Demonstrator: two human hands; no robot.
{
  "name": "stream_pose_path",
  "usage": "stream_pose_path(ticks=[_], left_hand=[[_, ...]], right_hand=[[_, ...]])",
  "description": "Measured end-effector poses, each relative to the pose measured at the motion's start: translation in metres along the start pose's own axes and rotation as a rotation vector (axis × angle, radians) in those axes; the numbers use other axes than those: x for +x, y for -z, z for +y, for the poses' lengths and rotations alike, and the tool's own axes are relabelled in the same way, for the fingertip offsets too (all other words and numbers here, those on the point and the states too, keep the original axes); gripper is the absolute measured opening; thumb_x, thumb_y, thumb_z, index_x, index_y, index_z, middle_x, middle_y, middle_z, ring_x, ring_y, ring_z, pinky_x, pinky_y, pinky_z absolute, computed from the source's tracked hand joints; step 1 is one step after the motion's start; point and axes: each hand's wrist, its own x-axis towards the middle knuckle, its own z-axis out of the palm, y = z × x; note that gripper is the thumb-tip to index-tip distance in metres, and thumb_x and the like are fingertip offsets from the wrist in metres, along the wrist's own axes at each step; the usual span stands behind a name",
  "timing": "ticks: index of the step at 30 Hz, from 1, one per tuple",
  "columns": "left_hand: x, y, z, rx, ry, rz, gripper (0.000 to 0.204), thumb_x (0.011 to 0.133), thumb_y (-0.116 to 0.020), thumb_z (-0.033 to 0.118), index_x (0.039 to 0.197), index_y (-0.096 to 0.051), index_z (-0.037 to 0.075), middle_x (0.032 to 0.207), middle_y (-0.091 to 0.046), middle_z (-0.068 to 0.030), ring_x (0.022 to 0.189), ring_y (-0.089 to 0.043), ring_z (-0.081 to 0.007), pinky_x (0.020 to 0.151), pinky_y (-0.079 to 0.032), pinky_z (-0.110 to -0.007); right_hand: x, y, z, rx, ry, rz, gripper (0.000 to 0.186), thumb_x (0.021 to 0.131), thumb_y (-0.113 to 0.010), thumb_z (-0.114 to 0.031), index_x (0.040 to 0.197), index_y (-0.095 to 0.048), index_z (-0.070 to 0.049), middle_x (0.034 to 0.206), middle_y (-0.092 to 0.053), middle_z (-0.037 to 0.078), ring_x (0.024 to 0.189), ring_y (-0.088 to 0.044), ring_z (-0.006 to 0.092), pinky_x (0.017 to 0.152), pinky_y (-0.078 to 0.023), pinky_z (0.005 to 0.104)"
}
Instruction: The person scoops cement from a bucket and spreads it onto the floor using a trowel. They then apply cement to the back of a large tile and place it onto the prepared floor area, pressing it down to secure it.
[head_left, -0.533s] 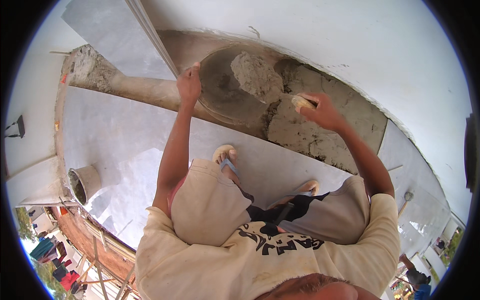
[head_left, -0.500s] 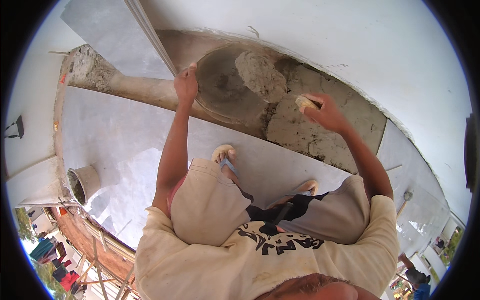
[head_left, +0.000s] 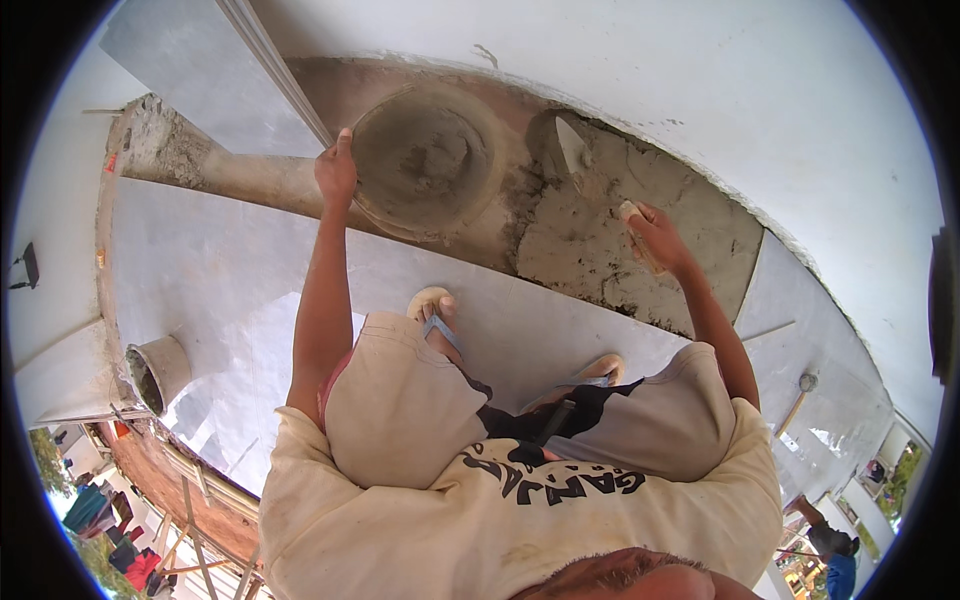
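My left hand [head_left: 337, 174] grips the left rim of a round, shallow mortar pan [head_left: 487, 190], with grey mortar [head_left: 430, 160] smeared and heaped inside it. My right hand [head_left: 658, 238] is closed round the pale handle of a trowel [head_left: 572, 148]. The trowel's pointed blade shows mostly bare and tilted, over the left end of a bed of wet mortar [head_left: 690, 220] spread along the wall. Whether the blade touches the mortar I cannot tell.
Large grey tiles [head_left: 230, 230] cover the floor under my sandalled feet. A tile [head_left: 200, 75] stands at the upper left, near a white wall [head_left: 640, 60]. A bucket [head_left: 170, 368] lies tilted at left; a long-handled mallet-like tool [head_left: 797, 405] is at right. Another person [head_left: 835, 545] is beyond, lower right.
The big lump of mortar on the trowel has come off, and its blade now shows. My right hand has turned the handle. The view has shifted slightly; my left hand still grips the rim.
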Motion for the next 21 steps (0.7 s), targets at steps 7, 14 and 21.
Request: stream_pose_path(ticks=[7, 14, 21], left_hand=[[0.005, -0.007, -0.01, 0.056, -0.054, 0.019, 0.065, 0.095, -0.054, 0.053, 0.077, -0.064, -0.008, 0.066, -0.055, -0.0266, 0.064, -0.05, -0.0386, 0.069, -0.043, -0.048], [0.004, -0.001, -0.012, 0.095, -0.048, -0.015, 0.067, 0.096, -0.054, 0.054, 0.077, -0.064, -0.009, 0.065, -0.057, -0.0219, 0.064, -0.05, -0.0297, 0.068, -0.043, -0.046], [0.006, -0.005, -0.01, 0.072, 0.016, -0.035, 0.067, 0.097, -0.053, 0.053, 0.069, -0.06, -0.007, 0.059, -0.051, -0.0168, 0.06, -0.045, -0.0258, 0.063, -0.041, -0.045]], right_hand=[[0.024, 0.004, -0.006, -0.72, 0.224, 0.194, 0.047, 0.092, -0.057, -0.036, 0.122, -0.056, 0.0, 0.101, -0.066, 0.027, 0.098, -0.062, 0.045, 0.084, -0.048, 0.0513], [-0.026, -0.046, 0.018, -0.911, 0.205, -0.069, 0.047, 0.093, -0.059, -0.031, 0.128, -0.047, -0.002, 0.104, -0.065, 0.026, 0.096, -0.064, 0.0441, 0.084, -0.05, 0.0522], [-0.029, -0.072, 0.046, -1.097, 0.176, -0.011, 0.035, 0.094, -0.058, -0.024, 0.117, -0.042, -0.004, 0.096, -0.063, 0.027, 0.081, -0.066, 0.041, 0.066, -0.053, 0.0498]])
